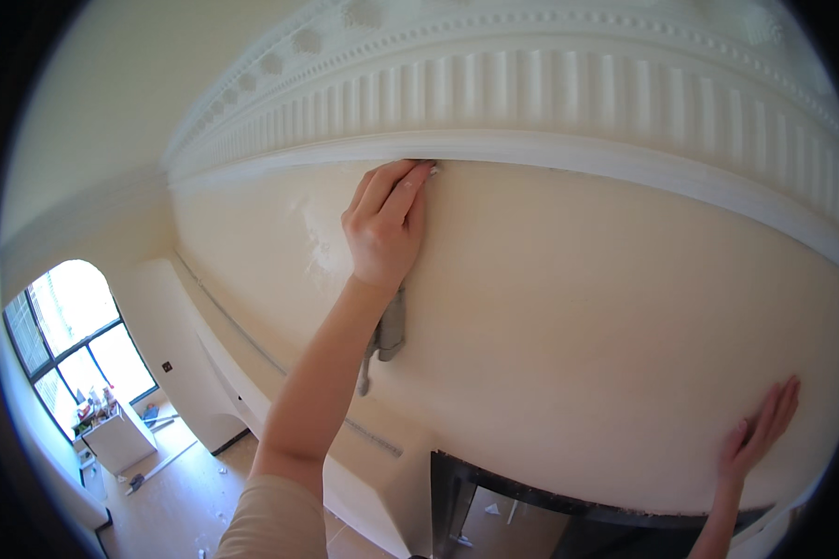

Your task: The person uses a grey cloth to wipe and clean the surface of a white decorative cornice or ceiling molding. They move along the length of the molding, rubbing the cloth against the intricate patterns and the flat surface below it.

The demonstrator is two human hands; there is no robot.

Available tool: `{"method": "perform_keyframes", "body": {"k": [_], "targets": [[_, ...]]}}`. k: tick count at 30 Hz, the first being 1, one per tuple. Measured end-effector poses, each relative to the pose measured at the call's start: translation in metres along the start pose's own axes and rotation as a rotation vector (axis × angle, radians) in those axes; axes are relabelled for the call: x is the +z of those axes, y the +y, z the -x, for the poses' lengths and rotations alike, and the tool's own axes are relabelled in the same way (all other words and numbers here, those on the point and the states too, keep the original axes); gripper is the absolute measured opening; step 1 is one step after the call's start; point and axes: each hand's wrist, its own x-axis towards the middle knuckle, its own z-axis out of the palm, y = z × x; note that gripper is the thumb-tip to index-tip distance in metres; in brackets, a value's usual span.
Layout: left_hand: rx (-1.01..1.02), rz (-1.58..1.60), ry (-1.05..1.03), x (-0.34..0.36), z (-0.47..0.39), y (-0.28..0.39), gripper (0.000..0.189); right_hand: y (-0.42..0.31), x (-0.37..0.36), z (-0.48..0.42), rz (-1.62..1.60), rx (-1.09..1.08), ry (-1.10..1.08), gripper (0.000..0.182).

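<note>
My left hand [388, 216] is raised to the top of a cream wall [566, 279], just under the white fluted cornice moulding [531, 91]. Its fingers pinch a small thin object [433, 169], mostly hidden, with a whitish smear on it, held against the moulding's lower edge [517, 148]. Far to the right and lower down, my right hand [762, 430] rests flat on the wall with its fingers extended, holding nothing. A grey object [392, 328], partly hidden behind my left forearm, shows against the wall; I cannot tell what it is.
A dark-framed opening [454, 482] lies below the wall. Down at the left are a ledge [363, 482], a floor [175, 510] with scattered scraps, a white cabinet [120, 439] loaded with items, and an arched window [77, 328]. A grey strip [231, 318] runs along the wall.
</note>
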Motion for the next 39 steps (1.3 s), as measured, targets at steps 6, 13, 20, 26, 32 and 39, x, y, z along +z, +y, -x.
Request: {"method": "perform_keyframes", "body": {"k": [6, 13, 20, 26, 32, 39], "targets": [[-0.099, -0.088, 0.014, -0.014, 0.011, -0.032, 0.019, -0.002, 0.001, 0.001, -0.041, 0.019, -0.033, 0.063], [0.061, -0.042, -0.009, -0.004, 0.0, -0.011, 0.015, 0.006, -0.002, 0.003, 0.015, -0.022, -0.022, 0.061], [0.065, -0.031, 0.044, 0.006, -0.005, 0.008, 0.014, 0.001, -0.002, 0.0, 0.0, -0.016, -0.016, 0.06], [-0.026, -0.028, 0.031, -0.006, -0.002, -0.016, 0.014, -0.002, 0.001, 0.005, -0.027, 0.013, -0.019, 0.06], [0.05, -0.055, -0.016, -0.011, -0.004, -0.016, 0.013, 0.0, -0.006, 0.0, -0.017, 0.002, -0.038, 0.061], [0.066, -0.018, -0.024, 0.004, -0.007, 0.014, 0.015, 0.003, -0.004, 0.002, -0.003, -0.009, -0.02, 0.061]]}}
